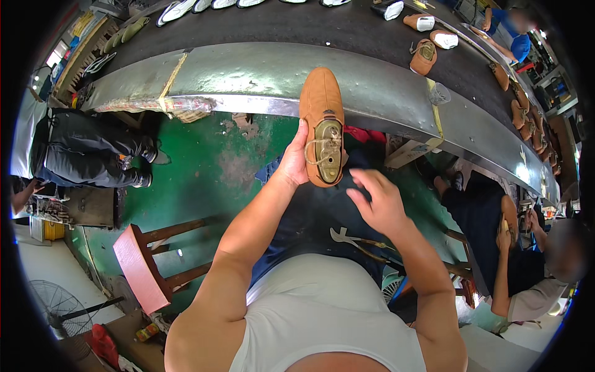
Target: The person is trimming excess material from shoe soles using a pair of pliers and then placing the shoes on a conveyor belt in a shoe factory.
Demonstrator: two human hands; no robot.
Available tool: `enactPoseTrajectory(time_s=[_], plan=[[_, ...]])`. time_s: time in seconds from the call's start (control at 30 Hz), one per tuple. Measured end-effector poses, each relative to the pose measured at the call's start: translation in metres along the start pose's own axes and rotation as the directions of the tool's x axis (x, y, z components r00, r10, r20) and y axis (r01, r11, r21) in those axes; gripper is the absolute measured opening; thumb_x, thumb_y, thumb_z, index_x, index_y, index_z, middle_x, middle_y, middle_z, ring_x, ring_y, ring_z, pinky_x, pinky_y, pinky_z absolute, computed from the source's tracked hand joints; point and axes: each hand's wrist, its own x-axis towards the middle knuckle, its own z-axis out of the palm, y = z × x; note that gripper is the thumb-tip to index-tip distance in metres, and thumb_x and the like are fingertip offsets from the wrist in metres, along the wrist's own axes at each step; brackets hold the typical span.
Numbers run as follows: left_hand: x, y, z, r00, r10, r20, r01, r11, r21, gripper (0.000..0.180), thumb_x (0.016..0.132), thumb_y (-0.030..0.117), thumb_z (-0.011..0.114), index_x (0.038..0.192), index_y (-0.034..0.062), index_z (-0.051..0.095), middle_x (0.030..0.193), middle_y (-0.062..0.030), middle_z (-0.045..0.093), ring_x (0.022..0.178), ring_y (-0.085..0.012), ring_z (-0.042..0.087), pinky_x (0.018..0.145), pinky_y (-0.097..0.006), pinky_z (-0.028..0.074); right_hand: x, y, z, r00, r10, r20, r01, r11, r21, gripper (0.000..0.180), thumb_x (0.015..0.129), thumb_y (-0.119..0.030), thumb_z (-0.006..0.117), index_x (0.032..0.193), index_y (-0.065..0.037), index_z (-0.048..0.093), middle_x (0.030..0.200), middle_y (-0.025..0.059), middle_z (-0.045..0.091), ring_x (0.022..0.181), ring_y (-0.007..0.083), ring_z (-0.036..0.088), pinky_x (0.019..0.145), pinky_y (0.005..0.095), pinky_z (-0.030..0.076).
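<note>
A tan shoe upper (321,93) stretched over an olive-green shoe last (328,152) is held up in front of me, toe pointing away. My left hand (297,158) grips it from its left side near the heel, the thumb along the edge. A pale lace or cord hangs loosely over the last's top. My right hand (375,198) hovers just right of the heel, apart from the shoe, with fingers spread and nothing in them. Across my lap lie lasting pincers (347,237) with a hammer-like metal head, partly hidden by my right arm.
Beyond the shoe runs a dark conveyor belt (279,31) with a metal edge (248,68). Several tan shoes (424,57) and white-soled pieces ride on it. A co-worker (527,273) sits at right holding a tan shoe; another person stands at left. A pink-topped stool (139,266) is at lower left.
</note>
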Motion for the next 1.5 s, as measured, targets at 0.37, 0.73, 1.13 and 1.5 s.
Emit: enactPoseTrajectory(time_s=[0.37,0.73,1.13,1.5], plan=[[-0.01,0.02,0.058,0.993,0.077,0.085,-0.058,0.976,-0.208,0.058,0.103,0.055,0.036,0.134,0.0083,0.051,0.122,-0.0149,0.063,0.11,-0.0315,0.064,0.094,-0.049,0.055,0.059,-0.008,-0.011,0.975,-0.171,-0.14,0.192,0.97,0.148,0.048,0.085,-0.009,0.075,0.129,-0.005,0.059,0.108,0.0111,0.06,0.089,0.0218,0.063,0.071,0.032,0.052],[-0.024,-0.001,0.05,0.976,0.179,0.122,-0.179,0.984,-0.014,0.062,0.098,0.045,0.053,0.144,0.005,0.044,0.138,-0.0228,0.054,0.127,-0.0365,0.054,0.102,-0.052,0.05,0.061,0.001,-0.002,0.772,-0.582,-0.254,0.531,0.811,-0.245,0.04,0.066,-0.008,0.082,0.104,-0.001,0.071,0.093,0.0067,0.056,0.084,0.0258,0.06,0.07,0.0373,0.053],[-0.013,-0.029,0.062,0.958,0.274,0.082,-0.286,0.918,0.275,0.071,0.097,0.046,0.059,0.152,0.0103,0.03,0.15,-0.013,0.041,0.137,-0.0291,0.044,0.114,-0.049,0.038,0.039,0.024,0.022,0.944,0.071,-0.321,0.079,0.898,0.432,0.092,0.068,-0.026,0.092,0.142,-0.002,0.041,0.141,0.0195,0.047,0.129,0.0334,0.05,0.103,0.0427,0.046],[0.003,-0.013,0.009,0.998,-0.039,-0.055,0.064,0.811,0.582,0.044,0.1,0.02,0.06,0.141,0.0069,0.047,0.134,-0.0129,0.059,0.123,-0.0252,0.057,0.104,-0.039,0.044,0.187,0.192,-0.069,0.598,0.696,-0.398,-0.073,0.542,0.837,0.045,0.09,-0.015,0.061,0.131,0.001,0.049,0.116,0.017,0.063,0.104,0.0339,0.065,0.072,0.045,0.058]])
